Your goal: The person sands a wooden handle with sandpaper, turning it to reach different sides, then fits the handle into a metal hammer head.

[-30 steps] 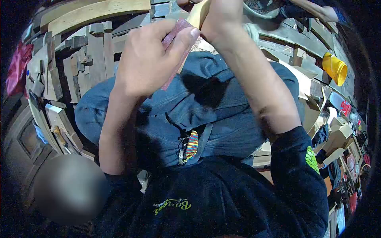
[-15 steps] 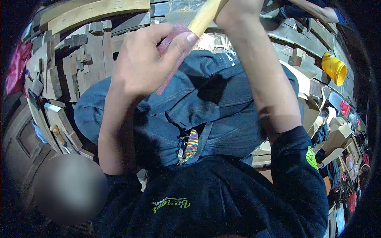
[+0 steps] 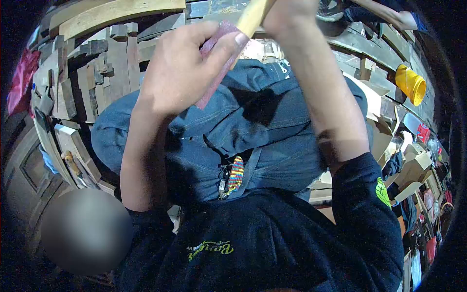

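My left hand [image 3: 177, 73] is closed round a reddish sheet of sandpaper [image 3: 212, 91], its thumb pressing the sheet against a pale wooden piece [image 3: 254, 17]. The wood slants up and to the right, and its upper end runs out of view. Near the top edge, my right hand [image 3: 292, 19] grips that wood, slightly blurred; its fingers are mostly hidden. Both hands are above my crossed legs in dark jeans [image 3: 272, 126].
Wooden boards and offcuts [image 3: 112, 63] lie at the left, with a long curved plank [image 3: 121, 18] behind. A yellow bucket [image 3: 411, 85] lies tipped at the right, near open cardboard boxes [image 3: 413, 165]. Another person's arm [image 3: 384, 13] shows at the top right.
My left hand has slid a little up and to the right along the wood, the sandpaper moving with it. My right hand stays on the wood in nearly the same place.
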The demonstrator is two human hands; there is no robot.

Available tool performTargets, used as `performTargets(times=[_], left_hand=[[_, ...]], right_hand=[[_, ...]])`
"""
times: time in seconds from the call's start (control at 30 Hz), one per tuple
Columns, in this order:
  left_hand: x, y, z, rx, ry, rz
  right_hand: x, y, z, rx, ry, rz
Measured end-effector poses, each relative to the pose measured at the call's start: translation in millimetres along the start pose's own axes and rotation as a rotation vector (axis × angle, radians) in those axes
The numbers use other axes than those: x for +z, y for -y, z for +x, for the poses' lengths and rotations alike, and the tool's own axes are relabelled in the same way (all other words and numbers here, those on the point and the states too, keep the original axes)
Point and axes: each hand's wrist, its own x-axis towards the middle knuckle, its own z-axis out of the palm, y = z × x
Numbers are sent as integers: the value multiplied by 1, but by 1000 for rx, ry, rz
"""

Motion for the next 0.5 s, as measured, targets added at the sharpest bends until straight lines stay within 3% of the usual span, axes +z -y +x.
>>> performTargets(times=[0.1, 0.2, 0.3, 0.37, 0.47, 0.5], left_hand=[[3, 5, 0, -8, 22, -16], [5, 1, 3, -16, -3, -20], [4, 4, 0, -76, 14, -89], [9, 10, -2, 101, -80, 61], [10, 3, 3, 71, -55, -10], [9, 1, 5, 21, -63, -40]], right_hand=[[-3, 1, 0, -20, -23, 32], [3, -15, -15, 108, 29, -32], [5, 0, -5, 13, -45, -21], [-6, 5, 3, -48, 29, 0], [0, -11, -7, -5, -41, -78], [-2, -14, -11, 121, 46, 6]])
